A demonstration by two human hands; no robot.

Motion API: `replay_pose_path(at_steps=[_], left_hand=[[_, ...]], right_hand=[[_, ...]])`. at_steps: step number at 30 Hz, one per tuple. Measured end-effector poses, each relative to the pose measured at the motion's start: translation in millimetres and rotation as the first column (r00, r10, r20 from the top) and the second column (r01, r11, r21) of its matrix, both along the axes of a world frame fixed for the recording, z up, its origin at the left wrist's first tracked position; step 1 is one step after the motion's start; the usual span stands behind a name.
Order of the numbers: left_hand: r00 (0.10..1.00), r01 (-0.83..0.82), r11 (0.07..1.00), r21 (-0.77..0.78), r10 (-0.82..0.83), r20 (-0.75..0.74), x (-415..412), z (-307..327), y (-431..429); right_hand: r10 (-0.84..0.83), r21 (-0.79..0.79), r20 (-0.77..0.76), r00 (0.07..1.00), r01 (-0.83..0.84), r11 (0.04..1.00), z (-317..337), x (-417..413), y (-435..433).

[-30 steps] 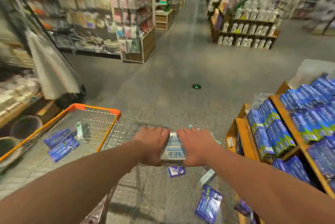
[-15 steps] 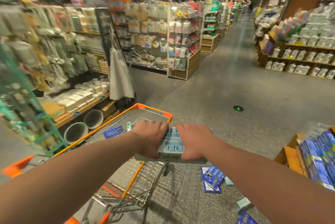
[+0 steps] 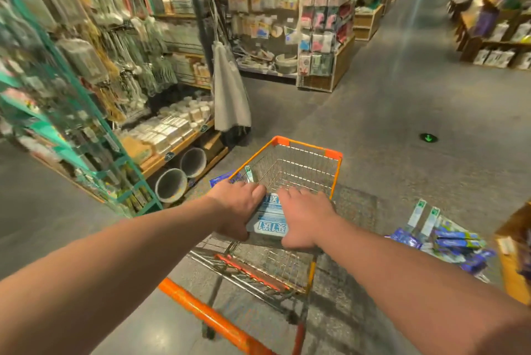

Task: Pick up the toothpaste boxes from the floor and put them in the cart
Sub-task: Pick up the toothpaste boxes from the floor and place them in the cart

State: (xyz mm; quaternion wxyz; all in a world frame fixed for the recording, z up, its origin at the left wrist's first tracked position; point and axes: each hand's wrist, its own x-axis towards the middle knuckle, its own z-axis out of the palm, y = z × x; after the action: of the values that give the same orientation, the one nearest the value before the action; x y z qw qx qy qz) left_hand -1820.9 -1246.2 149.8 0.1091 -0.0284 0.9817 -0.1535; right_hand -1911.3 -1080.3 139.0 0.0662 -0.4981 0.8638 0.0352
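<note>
The left hand [image 3: 238,205] and right hand [image 3: 306,219] clamp one pale-blue stack of toothpaste boxes [image 3: 270,221] from either side, flat above the cart [image 3: 307,149], likely so it drops in square. Right of the cart, one heap of boxes [image 3: 448,242] lies on the floor [image 3: 402,113], too blurred to count.

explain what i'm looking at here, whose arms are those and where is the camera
There is no machine here. These are a person's two bare arms, filmed by a wide-angle camera worn on the head, looking forward and down. That lens is why the shop shelves seem to bend. The left hand and right hand grip a stack of toothpaste boxes between them, over the wire basket of an orange-rimmed shopping cart. More blue toothpaste boxes lie scattered on the grey floor to the right.
</note>
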Motion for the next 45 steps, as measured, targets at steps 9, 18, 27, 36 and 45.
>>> replay_pose_path(at_steps=[9,18,27,36,45], left_hand=[[0.998,-0.022,0.999,0.029,0.02,0.063,-43,-70,-66],[0.987,0.07,0.993,0.091,-0.082,0.141,-105,-199,-118],[0.945,0.111,0.969,0.22,-0.172,0.277,-149,-367,-152],[0.877,0.214,0.954,0.211,-0.283,0.388,-141,-484,-174],[0.883,0.21,0.947,0.245,-0.291,0.369,-128,-512,-175]], right_hand=[[-0.034,0.054,0.057,0.998,0.031,0.998,-72,-40,-70],[-0.221,0.212,0.171,0.96,0.183,0.96,-184,-75,-117],[-0.436,0.312,0.207,0.876,0.363,0.878,-347,-101,-161],[-0.434,0.437,0.216,0.875,0.311,0.844,-457,-82,-179],[-0.426,0.401,0.213,0.879,0.319,0.859,-500,-61,-170]])
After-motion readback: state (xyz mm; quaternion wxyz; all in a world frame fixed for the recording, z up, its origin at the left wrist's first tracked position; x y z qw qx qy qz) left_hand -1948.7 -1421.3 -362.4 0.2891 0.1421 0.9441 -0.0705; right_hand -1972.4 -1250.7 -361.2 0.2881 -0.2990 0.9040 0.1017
